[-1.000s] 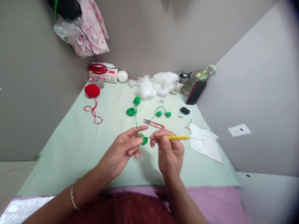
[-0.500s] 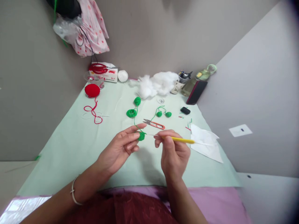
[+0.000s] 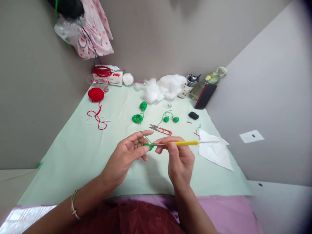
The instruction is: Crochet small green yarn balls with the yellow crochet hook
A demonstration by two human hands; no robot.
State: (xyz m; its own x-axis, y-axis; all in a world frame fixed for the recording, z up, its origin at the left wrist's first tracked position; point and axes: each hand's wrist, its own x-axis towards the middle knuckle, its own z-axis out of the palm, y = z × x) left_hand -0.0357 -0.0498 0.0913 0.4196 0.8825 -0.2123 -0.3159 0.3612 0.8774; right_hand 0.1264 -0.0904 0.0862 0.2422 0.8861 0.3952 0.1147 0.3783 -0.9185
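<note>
A small green crochet piece is pinched between the thumb and fingers of my left hand. Green yarn passes over my raised left index finger and leads back to a wound green bundle on the table. My right hand grips a crochet hook by its yellow handle, with the thin metal shaft pointing left. The shaft reaches the green piece; its tip is hidden there. Beyond the hands lie orange-handled thread snips, blades pointing left.
Two small green balls lie behind the snips. White stuffing is heaped at the back, beside a pen cup and a leaning phone. Red yarn rests at the left, white paper at the right.
My right hand has shifted left, bringing the hook up to the green piece. The piece has turned in my left fingers, and the yarn now runs stretched from index finger to hook.
</note>
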